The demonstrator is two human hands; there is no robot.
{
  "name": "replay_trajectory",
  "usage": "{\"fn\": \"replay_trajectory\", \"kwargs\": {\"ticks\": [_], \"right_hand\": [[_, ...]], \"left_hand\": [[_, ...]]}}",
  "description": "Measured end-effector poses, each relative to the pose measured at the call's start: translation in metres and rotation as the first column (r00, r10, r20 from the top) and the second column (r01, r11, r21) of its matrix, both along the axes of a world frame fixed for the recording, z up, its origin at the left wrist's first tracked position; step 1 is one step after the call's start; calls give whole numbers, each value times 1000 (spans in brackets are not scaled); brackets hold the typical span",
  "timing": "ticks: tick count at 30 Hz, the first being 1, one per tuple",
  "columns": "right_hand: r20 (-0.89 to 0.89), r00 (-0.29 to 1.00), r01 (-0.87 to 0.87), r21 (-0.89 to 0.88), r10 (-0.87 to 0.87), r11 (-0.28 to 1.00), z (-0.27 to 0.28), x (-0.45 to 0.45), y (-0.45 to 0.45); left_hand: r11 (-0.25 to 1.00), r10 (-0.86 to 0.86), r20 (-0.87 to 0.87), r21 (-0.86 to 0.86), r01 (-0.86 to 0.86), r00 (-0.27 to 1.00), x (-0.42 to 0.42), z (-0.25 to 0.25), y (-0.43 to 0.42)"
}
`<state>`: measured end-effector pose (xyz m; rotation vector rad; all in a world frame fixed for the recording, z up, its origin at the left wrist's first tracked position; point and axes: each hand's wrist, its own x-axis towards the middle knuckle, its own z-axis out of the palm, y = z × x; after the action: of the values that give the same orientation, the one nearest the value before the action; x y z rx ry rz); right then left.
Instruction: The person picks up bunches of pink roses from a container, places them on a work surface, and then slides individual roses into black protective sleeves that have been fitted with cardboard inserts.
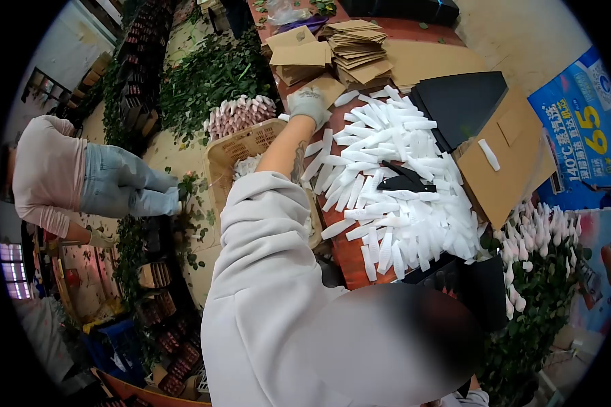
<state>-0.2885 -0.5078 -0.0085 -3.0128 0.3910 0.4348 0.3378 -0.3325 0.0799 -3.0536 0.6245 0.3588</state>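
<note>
My left hand [307,104], in a pale work glove, reaches across the table. Its fingers are bent at the edge of a small brown cardboard piece [328,89] and appear to grip it. Right beside it are stacks of cut cardboard [360,51]. Nearer to me spreads a big heap of white foam net sleeves [387,146], with a black tool or strap [407,179] lying on top. My right hand is out of sight; only a bit of sleeve shows at the bottom edge.
A plastic basket [214,166] stands left of the table, by bundled netted roses [241,115]. Black sheets [455,102] and a cardboard panel [506,159] lie to the right. More netted roses [540,230] stand at lower right. Another person [81,169] bends at left.
</note>
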Motion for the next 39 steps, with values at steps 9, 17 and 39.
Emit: {"fn": "replay_trajectory", "kwargs": {"ticks": [9, 17, 39], "right_hand": [[181, 982, -12, -221, 53, 975, 23, 48, 8], [167, 986, 0, -151, 25, 988, 40, 31, 4], [-444, 404, 122, 893, -799, -434, 220, -5, 22]], "left_hand": [[941, 39, -240, -316, -116, 970, 13, 38, 34], [107, -990, -69, -933, -344, -123, -259, 99, -32], [317, -398, -645, -764, 562, -652, -373, 36, -91]]}}
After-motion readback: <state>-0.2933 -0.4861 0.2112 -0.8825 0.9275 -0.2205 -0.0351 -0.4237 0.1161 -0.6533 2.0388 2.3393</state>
